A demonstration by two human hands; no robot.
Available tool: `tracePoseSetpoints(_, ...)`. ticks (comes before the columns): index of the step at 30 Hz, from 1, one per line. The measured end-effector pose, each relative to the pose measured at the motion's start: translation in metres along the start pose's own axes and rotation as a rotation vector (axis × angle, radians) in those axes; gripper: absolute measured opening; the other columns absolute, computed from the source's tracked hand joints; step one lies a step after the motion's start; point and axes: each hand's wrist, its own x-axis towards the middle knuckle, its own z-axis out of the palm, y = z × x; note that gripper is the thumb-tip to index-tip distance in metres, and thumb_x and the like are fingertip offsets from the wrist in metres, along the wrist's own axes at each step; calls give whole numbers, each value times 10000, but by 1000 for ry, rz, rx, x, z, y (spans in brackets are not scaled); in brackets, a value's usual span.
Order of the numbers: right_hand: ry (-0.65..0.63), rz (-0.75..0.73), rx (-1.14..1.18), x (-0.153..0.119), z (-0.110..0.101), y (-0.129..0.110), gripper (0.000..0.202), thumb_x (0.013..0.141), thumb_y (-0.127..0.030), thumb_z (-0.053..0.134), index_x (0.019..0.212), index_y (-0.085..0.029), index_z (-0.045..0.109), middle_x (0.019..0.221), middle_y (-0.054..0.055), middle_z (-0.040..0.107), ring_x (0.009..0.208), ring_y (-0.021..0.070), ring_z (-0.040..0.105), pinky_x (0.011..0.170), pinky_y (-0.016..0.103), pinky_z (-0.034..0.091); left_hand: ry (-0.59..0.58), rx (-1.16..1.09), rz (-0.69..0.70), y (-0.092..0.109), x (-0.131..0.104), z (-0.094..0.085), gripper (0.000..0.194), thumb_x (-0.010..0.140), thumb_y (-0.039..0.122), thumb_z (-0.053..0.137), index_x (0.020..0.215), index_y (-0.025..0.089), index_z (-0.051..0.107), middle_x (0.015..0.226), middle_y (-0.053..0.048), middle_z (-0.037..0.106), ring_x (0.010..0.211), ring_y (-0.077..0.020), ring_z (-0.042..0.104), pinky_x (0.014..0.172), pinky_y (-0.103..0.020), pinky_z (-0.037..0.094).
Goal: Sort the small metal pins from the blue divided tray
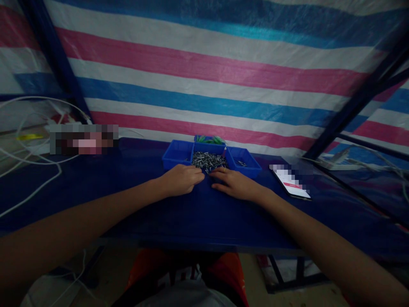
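Observation:
A heap of small, shiny, thin metal pieces (209,161) lies at the middle of the blue table, in front of a blue bin (211,148) with green items in it. My left hand (182,180) is closed at the near left edge of the heap, its fingers curled together; whatever they may hold is hidden. My right hand (235,183) reaches to the heap's near right edge with fingers stretched and the thumb apart. Behind my left hand stands a left blue bin (179,150). A right blue bin (247,164) holds a few small dark pieces.
A phone (290,181) with a lit screen lies on the blue table (204,217) to the right. White cables (59,170) loop over the left end. A striped plastic sheet (204,81) hangs behind, between blue metal posts (345,106).

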Motion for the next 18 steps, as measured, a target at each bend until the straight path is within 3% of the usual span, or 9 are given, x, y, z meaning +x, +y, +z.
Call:
tracePoseSetpoints(4, -29, -19, -4, 1, 4, 2, 411, 907, -393, 405, 1234, -165, 502, 1224, 124, 524, 1058, 219, 553, 890, 359, 443, -30, -2, -25, 1, 0, 0, 121, 770, 70, 437, 764, 161, 517, 764, -22, 577, 715, -148, 538, 585, -249, 383)
tracePoseSetpoints(18, -94, 125, -137, -2, -11, 6, 308, 902, -362, 417, 901, -152, 641, 859, 83, 652, 775, 185, 606, 702, 296, 440, -56, -26, -39, 0, -1, 3, 124, 785, 83, 427, 776, 167, 519, 755, -18, 587, 695, -140, 546, 551, -237, 361)
